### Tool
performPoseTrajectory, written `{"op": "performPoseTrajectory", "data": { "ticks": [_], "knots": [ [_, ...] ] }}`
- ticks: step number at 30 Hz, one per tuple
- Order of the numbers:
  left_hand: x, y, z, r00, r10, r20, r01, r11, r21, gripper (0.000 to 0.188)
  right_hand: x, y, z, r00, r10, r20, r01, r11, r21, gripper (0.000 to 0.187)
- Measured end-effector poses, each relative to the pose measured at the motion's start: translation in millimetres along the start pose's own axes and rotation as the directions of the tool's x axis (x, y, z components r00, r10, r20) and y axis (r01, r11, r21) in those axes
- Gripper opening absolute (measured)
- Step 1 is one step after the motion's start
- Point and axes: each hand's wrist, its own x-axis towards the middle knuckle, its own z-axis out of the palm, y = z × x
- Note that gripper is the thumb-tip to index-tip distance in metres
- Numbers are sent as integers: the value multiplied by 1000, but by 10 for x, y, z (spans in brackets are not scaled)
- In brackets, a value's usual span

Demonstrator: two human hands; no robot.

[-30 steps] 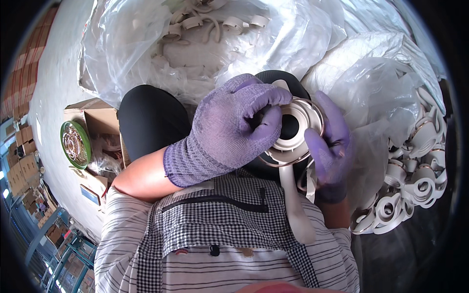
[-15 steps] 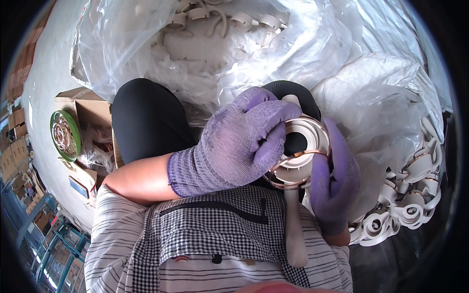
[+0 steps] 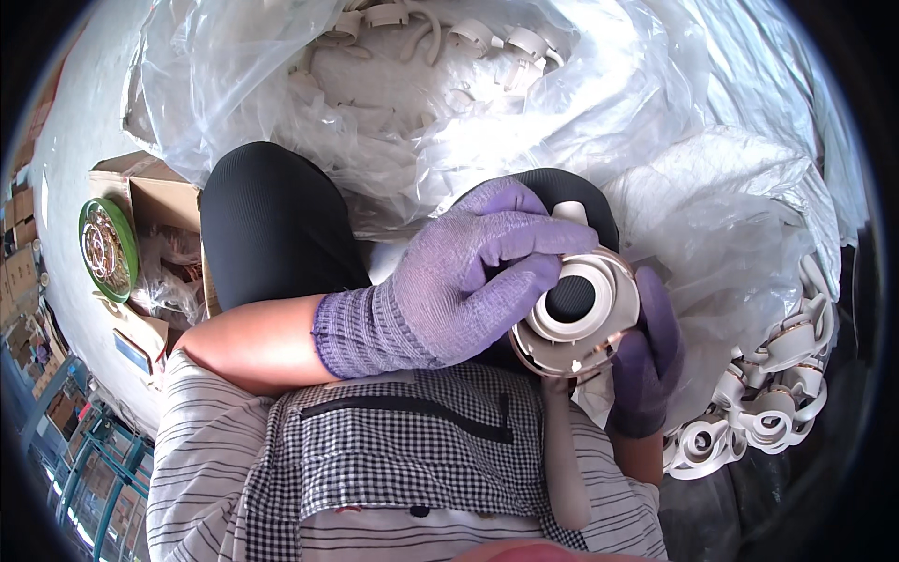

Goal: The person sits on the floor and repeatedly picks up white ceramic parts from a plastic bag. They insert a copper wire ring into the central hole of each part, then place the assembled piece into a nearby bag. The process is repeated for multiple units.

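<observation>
"Cartons point(image 3: 19, 262), brown ones, at the far left edge?"

"Yes, small and distant, with a teal metal frame point(image 3: 103, 454) lower down. Further in, a green tray point(image 3: 124, 229) holds coppery rings point(image 3: 96, 248)."

"What stands beside it?"

"An open cardboard box point(image 3: 164, 204), just to the right, with clear wrapping point(image 3: 178, 281) inside. Next comes the left knee point(image 3: 276, 225), in black cloth."

"And beyond the knees?"

"A wide spread of clear plastic point(image 3: 234, 84), with pale handled parts point(image 3: 468, 36) lying within it near the top."

"How about the left hand point(image 3: 449, 281)?"

"Gloved in purple, above the checked apron point(image 3: 403, 421). Its fingers and thumb pinch the upper left rim of a pale round part point(image 3: 604, 304)."

"Where is that part, exactly?"

"Over the right knee point(image 3: 602, 214), whose black cloth shows through the round opening. A stubby end point(image 3: 569, 213) points away from the body, and a long handle point(image 3: 562, 459) runs down toward the striped shirt point(image 3: 215, 450)."

"The right hand point(image 3: 651, 361)?"

"Purple glove too. Thumb and fingers bend around the part's right edge, gripping it; some of the contact is hidden."

"Last, the far right?"

"A crumpled plastic sheet point(image 3: 730, 262), then a heap of similar pale pieces point(image 3: 770, 426)."
</observation>
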Motion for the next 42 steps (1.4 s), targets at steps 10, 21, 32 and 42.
{"op": "performPoseTrajectory", "data": {
  "ticks": [10, 21, 32, 42],
  "knots": [
    [-49, -76, -155, 979, 5, 204, -10, 1000, 24, 87, 356, -292, -16, 955, -32, 296, 105, 966, -236, 95],
    [-34, -84, -162, 969, 33, 245, -65, 990, 126, 103, 335, -371, 2, 955, 27, 294, 44, 972, -231, 104],
    [-40, -229, -209, 948, 182, 259, -279, 868, 410, 82, 350, -190, 46, 950, -45, 309, 148, 936, -319, 103],
    [-19, 79, -181, 967, 21, 255, -136, 888, 440, 119, 248, -17, 155, 970, -53, 236, 118, 956, -269, 108]
  ]
}}
